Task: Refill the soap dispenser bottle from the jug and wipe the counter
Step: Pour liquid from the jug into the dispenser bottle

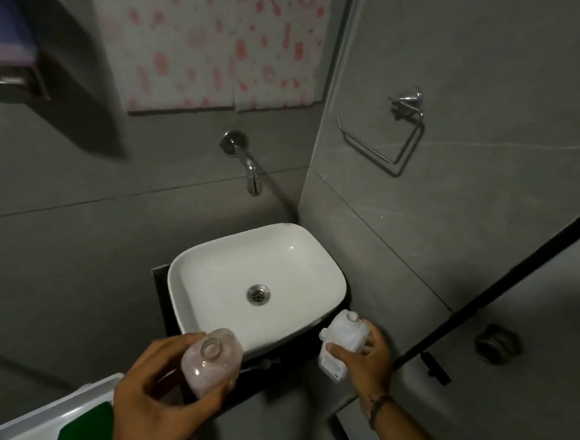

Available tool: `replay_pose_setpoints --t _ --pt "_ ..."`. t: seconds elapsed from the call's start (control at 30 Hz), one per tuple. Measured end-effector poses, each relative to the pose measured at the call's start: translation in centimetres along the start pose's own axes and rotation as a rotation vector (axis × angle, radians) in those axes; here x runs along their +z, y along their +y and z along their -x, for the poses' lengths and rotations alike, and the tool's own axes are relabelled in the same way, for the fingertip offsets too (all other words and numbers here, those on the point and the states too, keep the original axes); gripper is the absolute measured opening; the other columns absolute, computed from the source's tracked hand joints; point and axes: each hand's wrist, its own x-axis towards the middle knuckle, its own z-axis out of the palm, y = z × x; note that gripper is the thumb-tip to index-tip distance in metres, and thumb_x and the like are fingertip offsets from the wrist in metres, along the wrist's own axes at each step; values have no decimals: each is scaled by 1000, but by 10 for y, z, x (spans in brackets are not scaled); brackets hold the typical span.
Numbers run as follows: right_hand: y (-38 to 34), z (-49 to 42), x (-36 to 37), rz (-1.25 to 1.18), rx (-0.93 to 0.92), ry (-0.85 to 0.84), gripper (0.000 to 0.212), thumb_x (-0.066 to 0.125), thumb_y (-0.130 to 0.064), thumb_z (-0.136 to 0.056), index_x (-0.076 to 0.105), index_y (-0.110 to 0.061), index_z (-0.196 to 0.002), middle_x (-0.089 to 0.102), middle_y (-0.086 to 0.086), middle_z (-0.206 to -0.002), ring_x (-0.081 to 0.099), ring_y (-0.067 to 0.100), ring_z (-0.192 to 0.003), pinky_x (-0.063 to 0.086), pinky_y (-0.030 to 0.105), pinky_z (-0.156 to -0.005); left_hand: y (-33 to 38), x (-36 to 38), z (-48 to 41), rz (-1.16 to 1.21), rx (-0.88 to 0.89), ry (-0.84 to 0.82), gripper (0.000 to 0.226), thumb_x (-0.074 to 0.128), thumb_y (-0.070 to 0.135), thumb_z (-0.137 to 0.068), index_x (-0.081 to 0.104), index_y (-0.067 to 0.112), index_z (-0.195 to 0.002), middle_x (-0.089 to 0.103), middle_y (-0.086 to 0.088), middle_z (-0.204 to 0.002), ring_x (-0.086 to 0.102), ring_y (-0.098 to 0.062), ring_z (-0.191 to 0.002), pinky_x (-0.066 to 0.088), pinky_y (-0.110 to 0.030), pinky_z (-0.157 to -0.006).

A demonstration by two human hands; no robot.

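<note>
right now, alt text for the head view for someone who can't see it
Seen from above, a left hand holds an open, pinkish soap bottle and a right hand grips a white capped jug, both at the front edge of a white sink. A wall tap sits above it; a green cloth lies lower left.

Soap dispenser bottle (211, 362), near centre: clear, tinted pale pink. Jug (345, 339), near right: milky white. Basin (182, 272): plain glossy white, with a silver drain (258, 294). Counter (162, 294) beneath it: black. Wall tiles (78, 252): uniform matt grey with thin darker joints. Panel (214, 43), far centre: white ground scattered with irregular pink and red blotches. Tap (249, 169) and towel ring (389, 137), far right: polished chrome. Wall unit (18, 84), far left: dark brown below, blurred violet-blue above. Cloth (84, 437), near left: deep green, on a white tray (38, 419). Bar (492, 291), right: black.
</note>
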Motion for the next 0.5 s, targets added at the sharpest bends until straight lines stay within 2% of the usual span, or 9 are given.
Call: replay_pose_setpoints --t 0.13,0.33,0.4,0.5 --pt "17 -41 -9 33 34 134 77 98 -2 -59 64 -18 -126 69 6 -124 67 33 -113 60 53 -95 5 15 -4 -22 -23 -35 65 102 13 -44 82 22 -105 80 4 -102 78 -11 -90 63 -21 -76" --pt "17 -91 10 14 116 245 79 97 2 -60 63 -8 -131 67 14 -132 66 37 -117 59 53 -96 13 37 -16 -70 -72 -68 63 101 9 -41 81 14 -100 80 -1 -96 76 -11 -87 59 -13 -74" --pt "16 -100 19 -17 144 262 78 95 5 -60 62 -6 -131 67 15 -132 66 38 -119 58 55 -99 16 43 -21 -83 -84 -73 64 101 0 -39 81 13 -99 80 -5 -96 76 -12 -85 58 -11 -75" --pt "18 -113 28 -11 160 283 80 95 7 -58 62 -4 -130 66 16 -133 65 39 -121 56 56 -101 21 50 -24 -115 -104 -96 66 100 -12 -40 80 14 -98 79 3 -91 75 -8 -88 56 -7 -75"
